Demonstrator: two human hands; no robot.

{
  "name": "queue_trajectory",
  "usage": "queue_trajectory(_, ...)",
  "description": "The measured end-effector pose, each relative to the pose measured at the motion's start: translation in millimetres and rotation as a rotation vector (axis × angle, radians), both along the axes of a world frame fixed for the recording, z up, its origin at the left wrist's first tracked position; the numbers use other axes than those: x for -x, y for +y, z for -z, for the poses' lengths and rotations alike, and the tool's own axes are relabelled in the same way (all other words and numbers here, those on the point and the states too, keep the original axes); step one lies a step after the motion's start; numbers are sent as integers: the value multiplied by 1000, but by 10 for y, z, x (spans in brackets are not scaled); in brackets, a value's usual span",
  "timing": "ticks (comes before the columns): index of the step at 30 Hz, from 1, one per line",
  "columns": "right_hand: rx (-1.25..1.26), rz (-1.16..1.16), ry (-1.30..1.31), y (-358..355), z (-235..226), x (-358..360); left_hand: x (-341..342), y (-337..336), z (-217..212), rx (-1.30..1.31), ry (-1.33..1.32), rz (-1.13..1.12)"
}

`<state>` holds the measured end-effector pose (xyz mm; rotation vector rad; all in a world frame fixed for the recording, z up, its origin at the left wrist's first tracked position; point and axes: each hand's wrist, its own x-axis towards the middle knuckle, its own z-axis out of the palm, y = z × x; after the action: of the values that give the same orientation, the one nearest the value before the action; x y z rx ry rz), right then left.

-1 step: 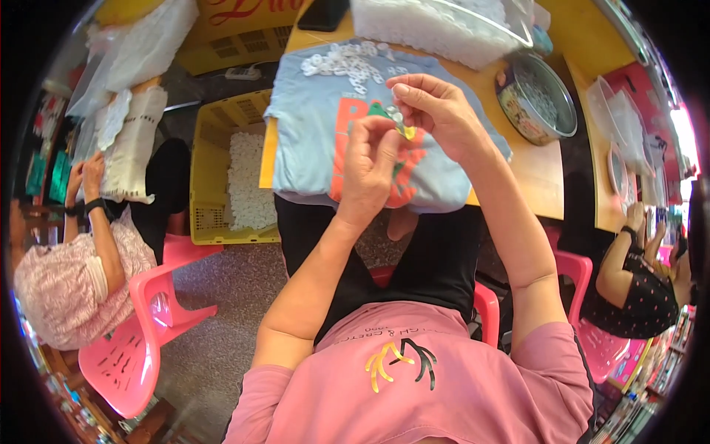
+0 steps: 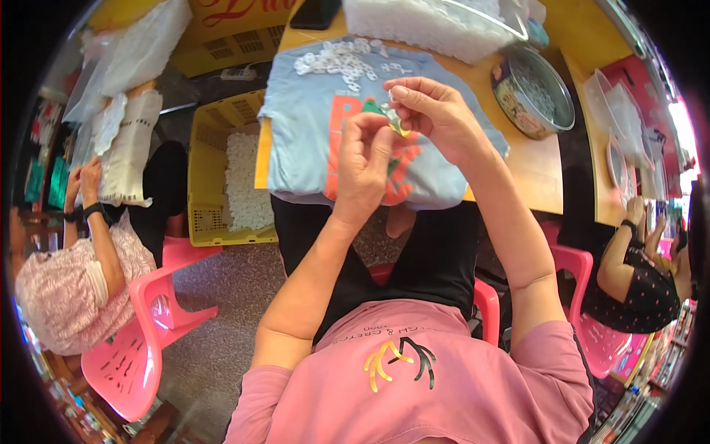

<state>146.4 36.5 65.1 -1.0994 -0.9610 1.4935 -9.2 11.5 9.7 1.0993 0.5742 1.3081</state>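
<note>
My left hand (image 2: 364,159) and my right hand (image 2: 436,118) are raised close together over a folded light-blue printed cloth (image 2: 303,140). Between their fingertips is a small clear-and-whitish piece (image 2: 391,114), too small to make out fully. The left thumb and fingers pinch it from below. My right thumb and forefinger are pressed together just above, on a small whitish part. Beyond my hands, a loose heap of small white plastic pieces (image 2: 336,61) lies on the cloth, with a few strays to its right.
A clear bin of white pieces (image 2: 436,33) and a round tin of small clear pieces (image 2: 534,96) stand on the wooden table (image 2: 536,166). A yellow crate (image 2: 207,214) sits on the floor at left. People sit on both sides, near pink chairs (image 2: 137,370).
The table and cloth sit slightly further left in the view. Both hands keep nearly the same pinching pose, close together.
</note>
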Motion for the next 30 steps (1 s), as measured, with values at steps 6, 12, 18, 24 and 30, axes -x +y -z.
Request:
queue_trajectory(6, 61, 41, 185, -357, 64, -13, 12, 23, 36, -34, 81, -5)
queue_trajectory(12, 46, 87, 159, -478, 150, 78, 10, -18, -15, -52, 103, 11)
queue_trajectory(18, -59, 118, 86, -521, 227, 162, -36, -20, 115, -139, 114, -113)
queue_trajectory(24, -130, 158, -65, -538, 172, 186, -20, -46, 43, -292, 201, -159)
queue_trajectory(30, -468, 291, -492, -546, 177, 225, 34, 44, -11, 39, -78, 92)
